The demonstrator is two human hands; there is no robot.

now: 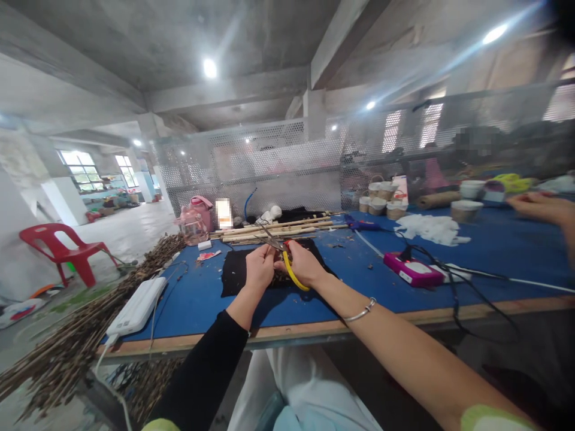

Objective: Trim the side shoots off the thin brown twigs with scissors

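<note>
My right hand [305, 263] is closed around a pair of yellow-handled shears [295, 276]; their metal blades point up and to the left. Right beside it, my left hand [259, 266] is closed, fingertips pinched together near the blades. What it pinches is too small or hidden to make out. Both hands are above a black cloth [234, 272] on the blue tabletop [188, 305]. Small brown bits show between the hands. Just beyond the cloth lie several pale sticks [287, 230].
A white power strip [137, 306] and a bundle of dry brown twigs [81, 329] are at the left. To the right are a purple box [412, 270] with black cables, white fluffy material [431, 230], several cups [377, 205] and another person's hand [539, 206]. A glue gun [363, 223] lies behind.
</note>
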